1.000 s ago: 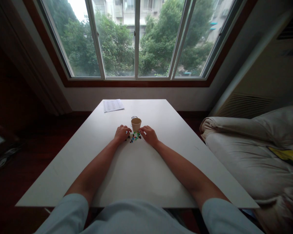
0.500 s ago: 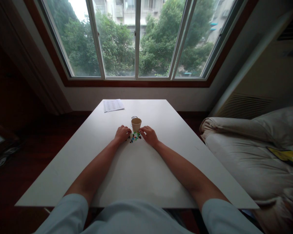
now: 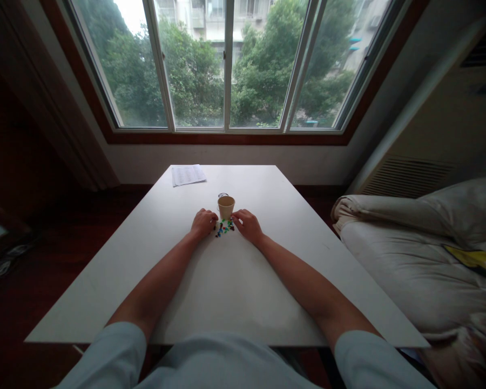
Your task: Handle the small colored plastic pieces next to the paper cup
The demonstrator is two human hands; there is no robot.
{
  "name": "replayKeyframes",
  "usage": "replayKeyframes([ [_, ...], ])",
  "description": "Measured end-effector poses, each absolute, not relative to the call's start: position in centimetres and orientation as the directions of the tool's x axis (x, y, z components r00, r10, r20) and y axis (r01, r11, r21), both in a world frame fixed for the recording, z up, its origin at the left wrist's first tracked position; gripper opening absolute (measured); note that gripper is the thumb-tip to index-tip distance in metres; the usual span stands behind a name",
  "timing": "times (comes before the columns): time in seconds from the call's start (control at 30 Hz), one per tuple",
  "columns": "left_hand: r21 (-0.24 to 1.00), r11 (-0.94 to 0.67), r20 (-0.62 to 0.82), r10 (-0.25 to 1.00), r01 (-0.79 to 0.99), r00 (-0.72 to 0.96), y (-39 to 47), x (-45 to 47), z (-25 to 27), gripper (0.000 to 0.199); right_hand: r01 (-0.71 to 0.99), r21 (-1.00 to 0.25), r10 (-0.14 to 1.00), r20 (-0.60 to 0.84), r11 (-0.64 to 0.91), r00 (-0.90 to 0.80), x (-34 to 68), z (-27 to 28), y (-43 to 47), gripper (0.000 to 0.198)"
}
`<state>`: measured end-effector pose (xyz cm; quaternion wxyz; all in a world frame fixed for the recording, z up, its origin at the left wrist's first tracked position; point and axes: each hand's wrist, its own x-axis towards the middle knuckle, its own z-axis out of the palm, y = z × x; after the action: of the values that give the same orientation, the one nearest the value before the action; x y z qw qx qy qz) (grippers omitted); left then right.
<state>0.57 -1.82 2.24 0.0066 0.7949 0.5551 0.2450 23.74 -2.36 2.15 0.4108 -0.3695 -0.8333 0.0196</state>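
Observation:
A light brown paper cup (image 3: pixel 226 208) stands upright near the middle of the white table, its mouth facing up. Just in front of it lies a loose pile of small beads (image 3: pixel 224 229) in green, blue, red and dark colours. To the left of the pile rests my left hand (image 3: pixel 204 222), fingers curled and closed at the edge of the beads. My right hand (image 3: pixel 247 223) is on the other side, with its fingertips pinched together close to the cup's base. Whatever either hand pinches is too small to make out.
Behind the cup is a thin dark looped item (image 3: pixel 223 194). Printed sheets of paper (image 3: pixel 188 175) lie at the table's far left corner. A couch with a pale cover (image 3: pixel 384 248) stands right of the table (image 3: pixel 243 302), and a window is beyond it.

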Motion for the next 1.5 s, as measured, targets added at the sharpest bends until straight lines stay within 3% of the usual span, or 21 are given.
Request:
replayKeyframes([
  [0.17,0.430,-0.345,0.418,0.895,0.834,0.155,-1.4,0.2,1.9,0.025,0.594,-0.341,0.630,0.672,0.729,-0.388,23.8,2.2,-2.4,0.027],
  [0.27,0.585,-0.302,0.399,0.915,0.753,0.057,-1.0,-0.1,1.6,0.025,0.591,-0.349,0.634,0.672,0.727,-0.382,23.8,2.2,-2.4,0.027],
  [0.43,0.860,-0.212,0.297,0.948,0.465,-0.118,-0.2,-0.1,1.2,0.026,0.586,-0.359,0.639,0.669,0.726,-0.381,23.7,2.3,-2.5,0.027],
  [0.57,0.934,-0.236,0.288,0.941,0.267,-0.178,-0.3,0.6,1.7,0.025,0.581,-0.364,0.639,0.668,0.728,-0.382,23.8,2.3,-2.6,0.028],
  [1.13,0.927,-0.355,0.372,0.912,0.120,-0.173,-1.8,2.5,5.0,0.026,0.584,-0.395,0.668,0.642,0.709,-0.376,23.7,2.1,-2.4,0.026],
  [1.27,0.866,-0.416,0.463,0.877,0.278,-0.130,-2.0,2.4,4.9,0.026,0.586,-0.393,0.668,0.640,0.709,-0.380,23.7,2.1,-2.4,0.027],
  [1.4,0.659,-0.532,0.622,0.783,0.532,0.013,-2.6,2.2,4.9,0.028,0.588,-0.393,0.670,0.639,0.707,-0.378,23.6,2.2,-2.4,0.026],
  [1.5,0.537,-0.574,0.674,0.733,0.618,0.095,-3.1,2.1,5.0,0.033,0.590,-0.394,0.672,0.636,0.705,-0.379,23.6,2.2,-2.5,0.026],
])
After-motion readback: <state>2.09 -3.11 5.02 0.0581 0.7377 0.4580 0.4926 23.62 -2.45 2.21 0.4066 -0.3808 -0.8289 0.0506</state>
